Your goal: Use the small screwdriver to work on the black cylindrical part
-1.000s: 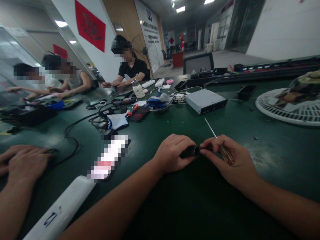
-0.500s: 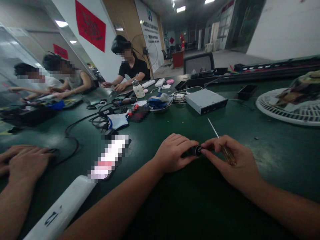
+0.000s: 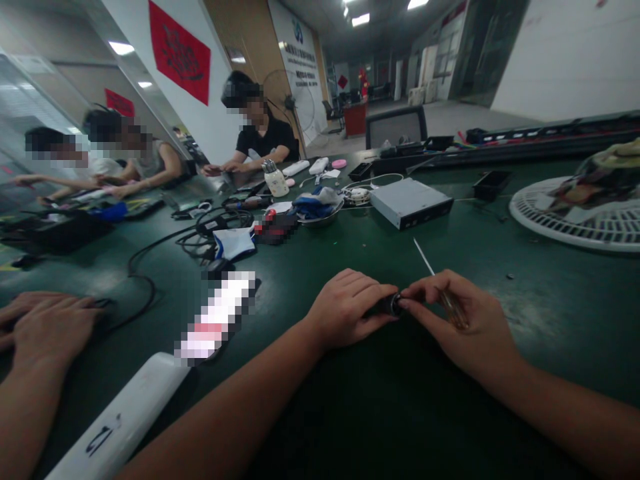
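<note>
The person's left hand (image 3: 347, 310) sits at 12 o'clock, low over the dark green bench (image 3: 565, 313), its fingers clenched around a short black cylinder (image 3: 389, 305). The right hand (image 3: 463, 327) grasps a screwdriver (image 3: 453, 309) with an amber handle, its thin shaft angled up toward 12 o'clock. Its fingertips (image 3: 407, 303) touch the cylinder's end.

Beyond the hands, a grey metal drive box (image 3: 410, 203) lies at 12 o'clock, and a steel bowl (image 3: 320, 219) holding blue cloth sits at 11. A round white grille (image 3: 575, 227) lies at 2 o'clock. Another person's hand (image 3: 50, 327) rests at 9 o'clock, near a white plastic bar (image 3: 120, 417) at 8.
</note>
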`<state>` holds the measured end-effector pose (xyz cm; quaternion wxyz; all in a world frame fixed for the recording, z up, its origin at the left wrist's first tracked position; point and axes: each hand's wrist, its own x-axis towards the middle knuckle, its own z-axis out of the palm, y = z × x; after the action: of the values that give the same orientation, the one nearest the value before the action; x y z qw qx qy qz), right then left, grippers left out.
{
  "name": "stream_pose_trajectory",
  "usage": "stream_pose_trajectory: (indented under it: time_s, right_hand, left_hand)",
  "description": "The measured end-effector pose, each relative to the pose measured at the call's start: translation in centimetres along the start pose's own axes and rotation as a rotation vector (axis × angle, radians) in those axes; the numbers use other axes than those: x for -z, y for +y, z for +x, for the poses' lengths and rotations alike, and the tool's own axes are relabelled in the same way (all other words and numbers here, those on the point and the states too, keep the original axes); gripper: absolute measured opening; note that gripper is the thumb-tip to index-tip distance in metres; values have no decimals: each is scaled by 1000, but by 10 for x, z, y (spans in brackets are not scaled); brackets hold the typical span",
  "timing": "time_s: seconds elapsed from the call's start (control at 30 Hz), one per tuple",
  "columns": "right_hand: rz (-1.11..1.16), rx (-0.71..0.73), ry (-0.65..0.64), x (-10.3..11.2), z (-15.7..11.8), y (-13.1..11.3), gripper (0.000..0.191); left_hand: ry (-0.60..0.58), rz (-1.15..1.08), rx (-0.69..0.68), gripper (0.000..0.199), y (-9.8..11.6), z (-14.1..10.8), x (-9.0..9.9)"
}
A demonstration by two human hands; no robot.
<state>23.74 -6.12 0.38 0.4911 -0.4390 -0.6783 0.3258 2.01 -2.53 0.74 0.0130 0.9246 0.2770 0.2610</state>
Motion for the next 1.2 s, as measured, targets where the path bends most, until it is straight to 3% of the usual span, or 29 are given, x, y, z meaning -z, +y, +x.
stream_pose_trajectory:
  time_s: [0.43,0.63,0.83,0.93,1.2]
  right_hand:
    - [-114,-86,-71,-5,10,1,24]
    - [-83,-111,-52,-3,5,2,12]
    - [142,-16,7,3,-2,15,36]
    - [164,17,-14,4,-5,18,38]
    - [185,-97,-162,4,-7,13,23]
  left_hand:
    - [-11,27,-81,27,-5,0,-1]
    - [28,-11,47,29,2,0,-2]
    - [162,10,290,34,-1,-2,-12]
    - [198,20,400,31,-5,-4,-18]
    - [230,-13,437,25,-7,-5,-22]
